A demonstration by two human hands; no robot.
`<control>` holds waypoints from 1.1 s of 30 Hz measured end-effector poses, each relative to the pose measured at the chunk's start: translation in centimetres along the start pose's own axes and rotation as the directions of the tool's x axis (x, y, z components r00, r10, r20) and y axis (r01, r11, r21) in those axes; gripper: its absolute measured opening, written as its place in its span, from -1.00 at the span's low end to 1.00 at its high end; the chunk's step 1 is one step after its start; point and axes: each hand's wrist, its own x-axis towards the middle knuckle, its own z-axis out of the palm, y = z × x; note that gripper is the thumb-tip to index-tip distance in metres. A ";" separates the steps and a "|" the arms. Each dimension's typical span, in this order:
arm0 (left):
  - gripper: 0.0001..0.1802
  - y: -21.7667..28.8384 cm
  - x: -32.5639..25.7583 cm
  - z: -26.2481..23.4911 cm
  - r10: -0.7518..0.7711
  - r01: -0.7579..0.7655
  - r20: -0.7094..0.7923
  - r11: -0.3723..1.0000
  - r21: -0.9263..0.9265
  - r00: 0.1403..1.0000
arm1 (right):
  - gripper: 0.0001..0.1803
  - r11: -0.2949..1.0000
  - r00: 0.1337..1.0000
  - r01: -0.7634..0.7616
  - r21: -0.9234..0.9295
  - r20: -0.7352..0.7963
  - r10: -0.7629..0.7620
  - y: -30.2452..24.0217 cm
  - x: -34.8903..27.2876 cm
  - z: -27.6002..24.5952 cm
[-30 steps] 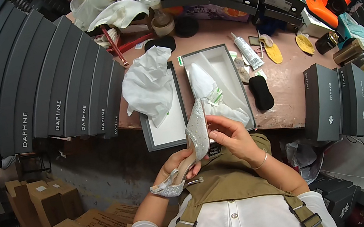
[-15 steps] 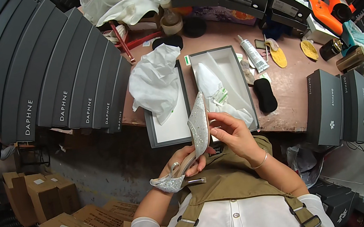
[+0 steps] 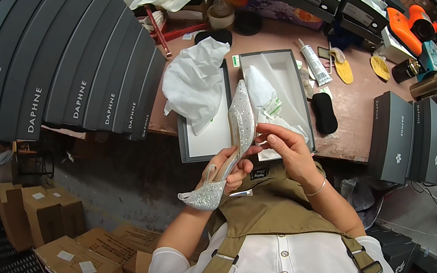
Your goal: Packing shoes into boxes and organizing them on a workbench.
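A pointed, silver glitter high-heeled shoe (image 3: 241, 118) is held over my lap, its toe pointing up toward the table and its heel end toward me. My left hand (image 3: 234, 170) is wrapped around the narrow middle of the shoe. Beside the shoe's right edge is my right hand (image 3: 292, 150), thumb and fingers apart; whether a fingertip touches the shoe I cannot tell. Just beyond my hands lies an open grey shoebox (image 3: 296, 74) with white paper and a wrapped white item inside. Crumpled white tissue paper (image 3: 195, 85) covers part of the box lid (image 3: 195, 151) to its left.
Stacked dark shoeboxes (image 3: 54, 71) rise at the left, and more shoeboxes (image 3: 388, 134) stand at the right table edge. A white tube (image 3: 315, 64), yellow pads (image 3: 343, 71) and a black brush-like object (image 3: 324, 113) lie on the table. Cardboard boxes (image 3: 81, 266) sit at lower left.
The shoe and my left hand have moved up, toward the open box. My right thumb has come away from the shoe's edge and the fingers have spread. The whole view has shifted slightly.
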 end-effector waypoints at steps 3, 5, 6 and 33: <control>-0.33 -0.1 0.7 -0.6 -0.036 0.046 0.201 0.998 -0.043 0.979 | -0.65 0.999 1.000 -0.003 -0.051 -0.007 0.003 -0.5 -0.4 0.1; -0.31 -0.5 0.8 -0.4 -0.011 0.023 0.259 0.999 -0.046 0.966 | -0.67 0.998 1.000 0.002 -0.057 0.007 -0.002 -0.4 -0.6 0.1; -0.30 -0.8 0.8 -0.3 -0.002 0.018 0.288 0.999 -0.051 0.957 | -0.67 0.998 1.000 0.004 -0.063 0.009 -0.003 -0.4 -0.7 0.1; -0.17 -4.5 2.9 6.4 0.755 -0.428 -0.014 0.387 0.816 0.656 | -0.39 0.964 0.962 0.030 -0.265 0.270 0.044 -0.2 -3.0 0.0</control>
